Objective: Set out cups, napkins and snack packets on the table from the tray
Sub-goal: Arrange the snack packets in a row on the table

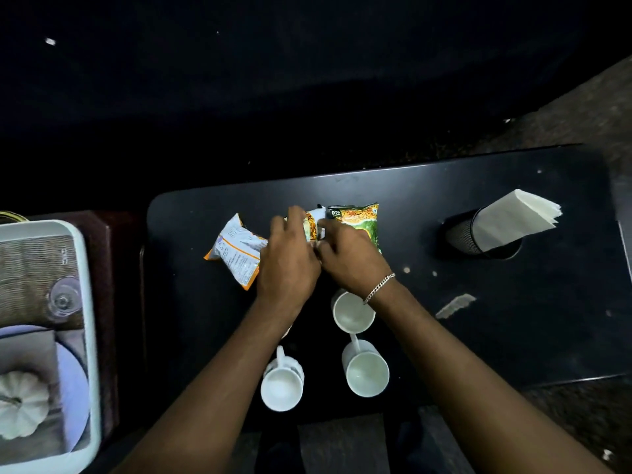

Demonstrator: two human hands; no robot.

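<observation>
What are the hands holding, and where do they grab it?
Both the left hand and right hand pinch the middle snack packet at its near end.

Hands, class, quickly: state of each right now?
Left hand: closed on the middle snack packet.
Right hand: closed on the same packet.

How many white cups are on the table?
3 clearly: one under the right wrist, two nearer the person, left and right. A fourth may hide under the left forearm.

Dim home lounge: dark low table (478,302), mugs (366,371).
</observation>
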